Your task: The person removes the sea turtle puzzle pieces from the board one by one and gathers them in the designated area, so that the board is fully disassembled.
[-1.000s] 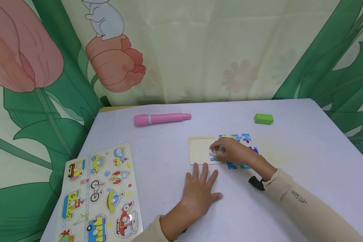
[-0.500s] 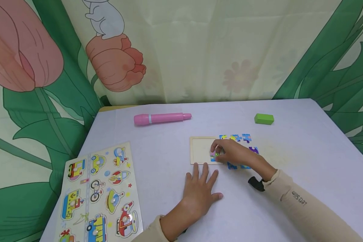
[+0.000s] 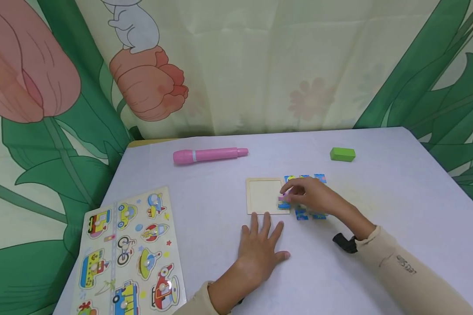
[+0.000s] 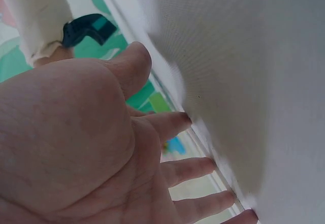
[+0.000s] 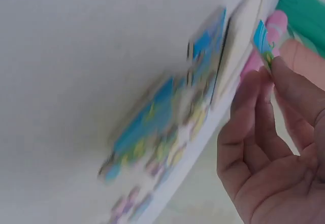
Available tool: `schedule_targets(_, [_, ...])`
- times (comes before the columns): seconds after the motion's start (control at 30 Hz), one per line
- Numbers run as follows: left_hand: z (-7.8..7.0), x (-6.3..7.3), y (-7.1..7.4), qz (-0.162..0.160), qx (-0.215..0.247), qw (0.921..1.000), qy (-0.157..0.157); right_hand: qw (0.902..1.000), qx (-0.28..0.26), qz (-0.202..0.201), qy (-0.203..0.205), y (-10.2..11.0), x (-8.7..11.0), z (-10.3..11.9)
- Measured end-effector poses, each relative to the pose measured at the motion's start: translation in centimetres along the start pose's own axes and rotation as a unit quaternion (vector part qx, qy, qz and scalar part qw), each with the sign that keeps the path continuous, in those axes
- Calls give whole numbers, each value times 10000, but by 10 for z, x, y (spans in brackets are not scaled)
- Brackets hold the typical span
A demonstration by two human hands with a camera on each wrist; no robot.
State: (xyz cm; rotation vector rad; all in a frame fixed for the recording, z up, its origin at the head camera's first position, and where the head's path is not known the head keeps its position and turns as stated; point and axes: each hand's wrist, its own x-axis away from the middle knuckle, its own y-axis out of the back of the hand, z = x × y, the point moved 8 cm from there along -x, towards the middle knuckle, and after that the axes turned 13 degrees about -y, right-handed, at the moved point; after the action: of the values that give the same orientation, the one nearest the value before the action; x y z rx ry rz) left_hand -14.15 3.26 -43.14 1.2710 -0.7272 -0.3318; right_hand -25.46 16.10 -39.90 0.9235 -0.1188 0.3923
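Observation:
My right hand (image 3: pixel 315 195) pinches a jigsaw puzzle piece (image 3: pixel 283 204) between thumb and fingers, over the right part of a shallow wooden puzzle tray (image 3: pixel 265 197). In the right wrist view, that piece (image 5: pixel 263 42) is held up off the table by one edge, its blue and green side showing. My left hand (image 3: pixel 257 253) rests on the table with fingers spread, its fingertips at the near edge of the tray. Several loose jigsaw pieces (image 3: pixel 301 215) lie right of the tray, partly hidden under the right hand.
A pink tube-shaped pen (image 3: pixel 210 155) lies behind the tray, and a green block (image 3: pixel 342 154) sits at the back right. On the left is a large vehicle peg-puzzle board (image 3: pixel 130 253). A printed curtain (image 3: pixel 252 65) hangs behind the white table (image 3: pixel 213 218).
My right hand has shifted a little to the right with the jigsaw piece, from over the tray towards its right edge. The left hand stays where it was.

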Motion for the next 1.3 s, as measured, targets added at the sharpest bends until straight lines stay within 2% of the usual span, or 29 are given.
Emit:
schedule_targets(0.13, [0, 0, -1, 5, 15, 10000, -5, 9982, -299, 35, -510, 24, 12, -24])
schedule_targets(0.3, [2, 0, -1, -7, 63, 10000, -24, 9923, -548, 363, -1045, 45, 28, -60])
schedule_targets(0.43, [4, 1, -1, -54, 102, 9999, -15, 9872, -466, 609, -1399, 51, 36, -85])
schedule_targets(0.57, [5, 3, 0, -92, 94, 9999, -21, 9846, -210, 723, -1579, 49, 38, -101])
schedule_targets(0.7, [5, 4, 0, -84, 118, 9999, -31, 9838, -75, 699, -1650, 44, 37, -107])
schedule_targets(1.03, [6, 3, -2, -2, 182, 9998, 3, 9877, 142, 224, -1539, 39, 34, -102])
schedule_targets(1.17, [10, 3, -4, -88, 383, 9992, -39, 9880, 103, 95, -1541, 38, 35, -101])
schedule_targets(1.3, [17, 4, -5, -87, 800, 9967, -71, 9885, 170, -160, -1497, 36, 37, -99])
